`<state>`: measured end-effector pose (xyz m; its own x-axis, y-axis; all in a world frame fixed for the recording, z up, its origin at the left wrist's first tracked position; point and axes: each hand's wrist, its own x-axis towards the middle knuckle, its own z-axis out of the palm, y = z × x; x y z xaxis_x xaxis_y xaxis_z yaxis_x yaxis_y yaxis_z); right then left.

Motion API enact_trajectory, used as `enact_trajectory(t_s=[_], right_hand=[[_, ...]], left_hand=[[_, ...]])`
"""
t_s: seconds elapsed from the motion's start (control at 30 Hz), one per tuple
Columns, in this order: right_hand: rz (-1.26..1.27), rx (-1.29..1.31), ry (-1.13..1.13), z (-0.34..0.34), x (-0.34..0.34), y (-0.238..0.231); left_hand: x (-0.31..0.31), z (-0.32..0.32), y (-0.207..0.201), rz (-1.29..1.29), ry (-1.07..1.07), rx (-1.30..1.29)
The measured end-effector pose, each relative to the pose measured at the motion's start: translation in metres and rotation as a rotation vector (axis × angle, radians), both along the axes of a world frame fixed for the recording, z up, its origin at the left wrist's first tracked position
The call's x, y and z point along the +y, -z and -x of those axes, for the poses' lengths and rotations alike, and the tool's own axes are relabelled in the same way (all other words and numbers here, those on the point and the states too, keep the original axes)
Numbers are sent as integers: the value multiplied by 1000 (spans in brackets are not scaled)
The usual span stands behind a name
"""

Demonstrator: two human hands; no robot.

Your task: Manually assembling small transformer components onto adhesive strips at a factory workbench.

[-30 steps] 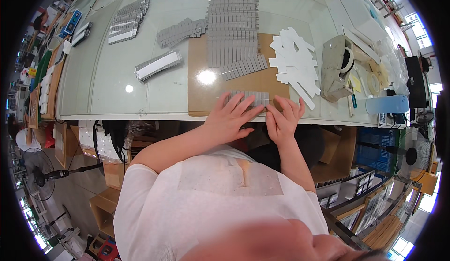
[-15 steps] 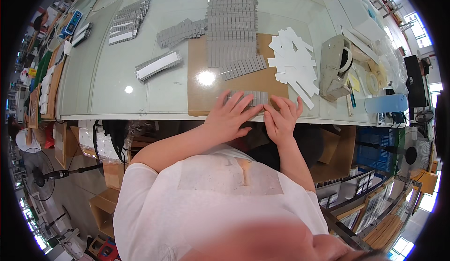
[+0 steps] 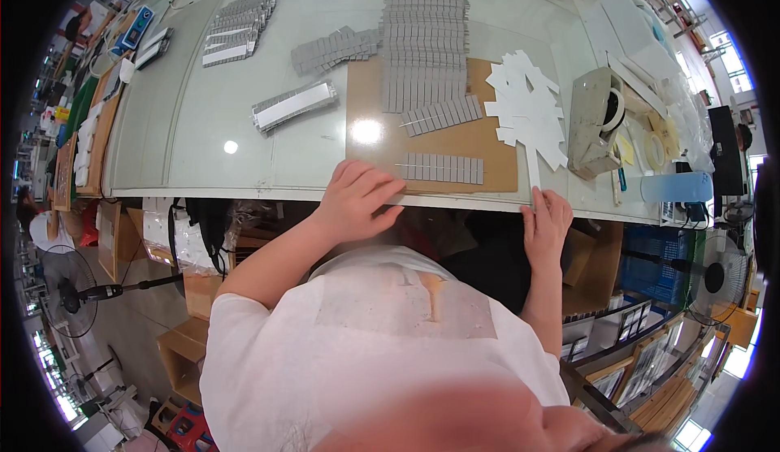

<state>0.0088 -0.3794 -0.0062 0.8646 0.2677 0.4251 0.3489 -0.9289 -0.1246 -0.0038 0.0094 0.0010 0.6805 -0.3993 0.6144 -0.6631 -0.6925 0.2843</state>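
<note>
A strip of grey segmented pieces point(image 3: 443, 168) lies flat on a brown cardboard sheet point(image 3: 366, 160) near the table's front edge. At the sheet's lower left corner is my left hand point(image 3: 353, 200), its fingers stretched out and thumb apart, holding nothing. My right hand point(image 3: 550, 220) is at the front edge on the right, finger and thumb closed on the lower end of a white strip point(image 3: 533, 168). That strip's upper part still touches a loose pile of white strips point(image 3: 524, 103). Beyond the single grey strip, another slanted grey strip point(image 3: 441, 116) lies below a large overlapping stack of grey strips point(image 3: 425, 46).
Grey strips with a white strip on top point(image 3: 292, 105) lie left of the cardboard. Another stack point(image 3: 241, 25) is farther back left. A tape dispenser point(image 3: 595, 119) and a blue bottle point(image 3: 677, 186) stand at the right. The table's front edge point(image 3: 284, 196) runs below my hands.
Both hands have left the grey strip. My left hand moved left and back, my right hand moved right to the white strip, which now points straighter toward me. The view has shifted slightly.
</note>
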Motion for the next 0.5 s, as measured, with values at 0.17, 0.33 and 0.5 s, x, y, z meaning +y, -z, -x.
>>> enact_trajectory(t_s=[0.17,0.33,0.5], right_hand=[[-50,-31,-171,-10,-18,2],[-469,-217,75,-2,-24,13],[-1036,66,-94,4,21,0]], left_hand=[[-4,0,0,-76,-3,19],[-2,1,3,-96,1,11],[-1,2,4,-124,-4,7]])
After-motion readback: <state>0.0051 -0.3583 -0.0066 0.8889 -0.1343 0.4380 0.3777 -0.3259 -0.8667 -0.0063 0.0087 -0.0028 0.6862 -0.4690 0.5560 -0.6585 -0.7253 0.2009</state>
